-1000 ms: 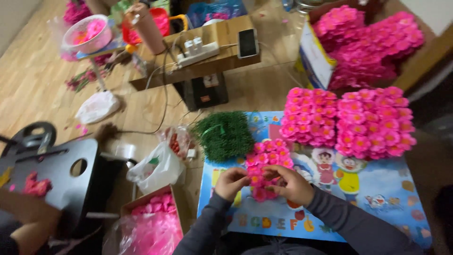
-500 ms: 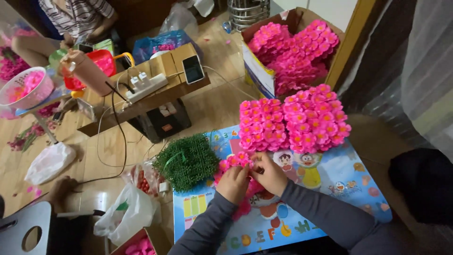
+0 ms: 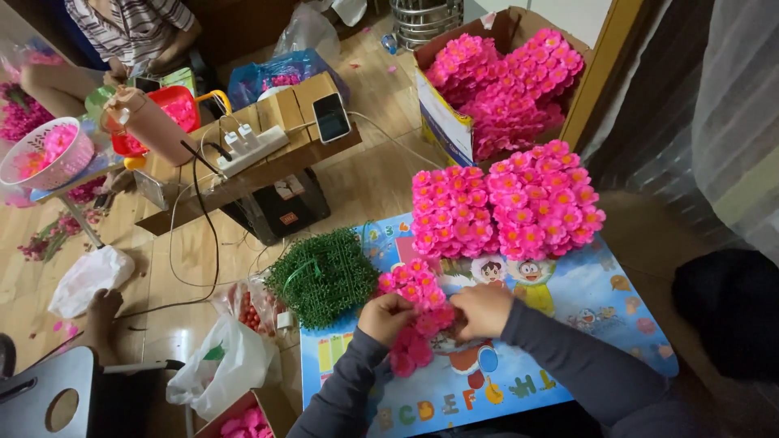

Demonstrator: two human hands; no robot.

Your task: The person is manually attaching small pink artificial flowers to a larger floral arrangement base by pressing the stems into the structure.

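**Both hands on a mat of pink flowers**

Working over the picture-printed desk (image 3: 584,324), both hands meet on one pink flower mat (image 3: 414,312). The left hand (image 3: 388,316) has its fingers (image 3: 399,302) curled and pinching the mat's near edge, blossoms poking out above and below the knuckles. The right hand (image 3: 484,311) comes in from the other side, fingers (image 3: 458,312) bunched together and pressed onto the same mat, just beside the left fingertips; whether they nip a single blossom I cannot tell. Left of the left fingers, touching the mat's edge, sits a green grass mat (image 3: 323,276). Beyond the fingertips, near but apart, lie two finished pink flower panels (image 3: 507,203) side by side, and farther beyond them a cardboard box (image 3: 442,126) heaped with more pink flowers. Well off to the left, a low wooden bench (image 3: 243,174) carries a power strip (image 3: 247,148) and a phone (image 3: 331,118). A white plastic bag (image 3: 223,365) slumps on the floor, left of the left wrist.
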